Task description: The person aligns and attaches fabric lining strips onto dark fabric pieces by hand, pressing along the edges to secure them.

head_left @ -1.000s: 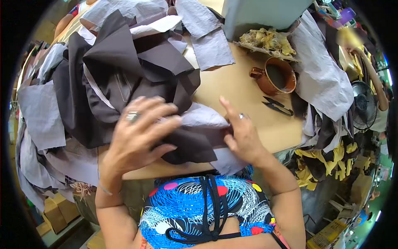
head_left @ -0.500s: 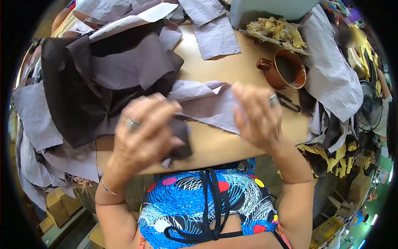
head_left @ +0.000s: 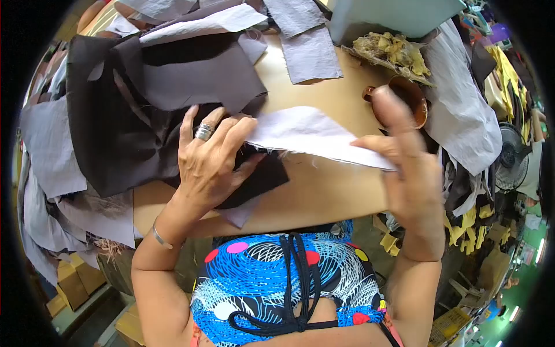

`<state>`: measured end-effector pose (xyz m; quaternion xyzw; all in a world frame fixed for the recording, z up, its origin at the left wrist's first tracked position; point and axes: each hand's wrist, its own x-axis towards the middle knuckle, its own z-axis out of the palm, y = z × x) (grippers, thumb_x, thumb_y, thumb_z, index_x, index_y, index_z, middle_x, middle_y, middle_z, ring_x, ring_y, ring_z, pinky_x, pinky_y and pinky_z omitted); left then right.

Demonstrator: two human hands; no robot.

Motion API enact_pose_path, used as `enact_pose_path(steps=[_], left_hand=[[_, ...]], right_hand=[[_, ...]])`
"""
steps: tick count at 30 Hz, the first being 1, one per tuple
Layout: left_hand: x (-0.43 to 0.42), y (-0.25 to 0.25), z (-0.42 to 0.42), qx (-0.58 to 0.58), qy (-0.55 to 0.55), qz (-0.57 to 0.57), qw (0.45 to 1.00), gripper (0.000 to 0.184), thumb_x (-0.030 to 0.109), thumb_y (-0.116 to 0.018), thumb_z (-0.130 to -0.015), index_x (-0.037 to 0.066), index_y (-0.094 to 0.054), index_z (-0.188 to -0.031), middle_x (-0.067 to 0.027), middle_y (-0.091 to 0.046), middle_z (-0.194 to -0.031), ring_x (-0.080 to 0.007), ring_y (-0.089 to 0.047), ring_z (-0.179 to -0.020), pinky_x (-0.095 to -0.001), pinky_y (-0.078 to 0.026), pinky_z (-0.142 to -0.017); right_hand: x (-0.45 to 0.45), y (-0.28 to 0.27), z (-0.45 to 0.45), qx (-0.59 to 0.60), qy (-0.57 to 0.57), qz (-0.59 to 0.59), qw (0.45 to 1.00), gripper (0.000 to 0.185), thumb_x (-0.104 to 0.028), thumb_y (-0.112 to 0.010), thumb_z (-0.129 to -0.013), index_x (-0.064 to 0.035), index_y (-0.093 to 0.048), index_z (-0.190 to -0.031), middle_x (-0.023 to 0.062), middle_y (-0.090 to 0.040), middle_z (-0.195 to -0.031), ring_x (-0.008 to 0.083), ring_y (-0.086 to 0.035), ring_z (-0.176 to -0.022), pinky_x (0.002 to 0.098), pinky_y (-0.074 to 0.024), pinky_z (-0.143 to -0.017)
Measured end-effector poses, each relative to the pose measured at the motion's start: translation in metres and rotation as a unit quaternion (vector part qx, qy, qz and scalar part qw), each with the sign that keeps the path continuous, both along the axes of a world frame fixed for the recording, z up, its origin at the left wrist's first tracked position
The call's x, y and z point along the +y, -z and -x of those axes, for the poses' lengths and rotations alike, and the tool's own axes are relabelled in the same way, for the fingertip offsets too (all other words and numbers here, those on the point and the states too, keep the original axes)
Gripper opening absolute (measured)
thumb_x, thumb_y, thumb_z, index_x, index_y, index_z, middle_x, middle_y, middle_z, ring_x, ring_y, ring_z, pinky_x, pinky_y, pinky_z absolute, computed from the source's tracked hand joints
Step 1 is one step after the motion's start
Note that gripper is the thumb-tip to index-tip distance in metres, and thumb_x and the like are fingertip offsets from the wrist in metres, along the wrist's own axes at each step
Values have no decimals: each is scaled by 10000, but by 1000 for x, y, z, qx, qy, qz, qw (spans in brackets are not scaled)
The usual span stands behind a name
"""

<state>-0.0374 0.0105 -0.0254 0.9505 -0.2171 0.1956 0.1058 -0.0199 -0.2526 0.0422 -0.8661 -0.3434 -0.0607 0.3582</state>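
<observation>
A pale lilac cloth piece [head_left: 315,133] with a frayed lower edge stretches between my hands. My left hand [head_left: 208,150] rests on dark brown cloth [head_left: 124,144], its bent fingers apart and the index fingertip at the pale piece's left end. My right hand [head_left: 413,173], smeared by motion, has its thumb on the right end of that piece; its fingers beneath are partly hidden, and one finger points upward. Below my left hand lies a smaller dark cloth flap [head_left: 263,179].
Behind my right hand stands a brown mug [head_left: 419,104], partly covered. Yellowish scraps [head_left: 390,52] lie near a pale grey box [head_left: 393,20]. Pale cloth [head_left: 468,110] drapes over the table's right side, with a fan [head_left: 509,153] beyond. More lilac cloth [head_left: 312,55] lies at the back.
My right hand has moved right, pulling the pale piece's right end with it and lifting it. My left hand has come down onto the cloth. The dark cloth has shifted slightly.
</observation>
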Motion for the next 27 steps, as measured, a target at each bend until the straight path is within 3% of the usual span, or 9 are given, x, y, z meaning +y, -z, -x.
enact_pose_path(steps=[4, 7, 10, 13, 15, 19, 20, 26, 27], left_hand=[[9, -1, -6, -1, -12, 0, 1000, 453, 165, -772, -588, 133, -537, -975, -15, -589, -933, -208, -576, -946, -430, -365, -858], [22, -18, -6, 0, -10, -8, 1000, 386, 115, -720, -632, 137, -545, -975, -30, -578, -916, -217, -585, -795, -335, -417, -701], [54, -39, -20, -237, -81, -127, 960, 465, -4, -566, -726, 207, -569, -1140, 5, -588, -1001, -166, -589, -708, -297, -446, -605], [79, -63, -8, -323, -134, -170, 921, 536, 24, -570, -740, 274, -579, -1214, 27, -555, -1206, -101, -518, -652, -299, -457, -615], [70, -62, 12, -245, -118, -351, 896, 490, 96, -569, -769, 270, -576, -1227, 11, -471, -1362, -82, -507, -650, -277, -437, -610], [25, -8, 39, 21, 86, -311, 946, 404, 141, -492, -820, 160, -569, -1216, -27, -549, -1266, -70, -502, -566, -253, -398, -650], [17, 6, 40, 9, 87, -282, 956, 384, 138, -493, -822, 127, -579, -1196, -33, -566, -1218, -82, -498, -572, -247, -393, -635], [2, 11, 30, 29, 85, -217, 972, 421, 105, -520, -751, 53, -585, -1163, -90, -559, -1195, -105, -490, -579, -261, -377, -606], [-1, 11, 28, 32, 85, -217, 972, 420, 102, -519, -750, 50, -585, -1162, -98, -559, -1192, -105, -490, -580, -263, -377, -610]], right_hand=[[-10, -41, -13, -3, -4, -44, 999, 674, 99, -439, -666, 114, -337, -1332, 240, -513, -1262, 208, -645, -906, 317, -466, -866], [-6, -47, -46, -49, -13, 23, 998, 645, 104, -458, -708, 47, -371, -1345, 172, -547, -1249, 207, -648, -892, 297, -492, -818], [24, -32, -80, -138, -40, -5, 990, 622, 50, -559, -775, -38, -377, -1363, 148, -645, -986, 187, -664, -738, 265, -551, -670], [41, 0, -87, -261, -66, 15, 963, 624, 99, -500, -757, -53, -402, -1354, 136, -613, -1097, 218, -652, -823, 293, -536, -722], [44, 37, -92, -342, -64, 38, 937, 670, 165, -431, -705, -58, -429, -1337, 173, -574, -1184, 280, -629, -928, 355, -517, -791], [18, 106, -80, -205, -22, 144, 968, 588, 34, -478, -774, -80, -400, -1346, 149, -609, -994, 278, -597, -872, 374, -498, -783], [14, 89, -64, -149, -5, 181, 972, 628, 113, -503, -695, -68, -471, -1295, 154, -573, -1173, 310, -577, -1035, 409, -468, -879], [-52, 7, -36, -178, 210, 239, 931, 364, -143, -716, -671, -94, -617, -1018, 79, -586, -936, 270, -560, -888, 377, -454, -759], [-65, 13, -37, -144, 262, 251, 921, 344, -189, -726, -668, -94, -636, -987, 83, -586, -1027, 281, -566, -934, 386, -456, -782]])
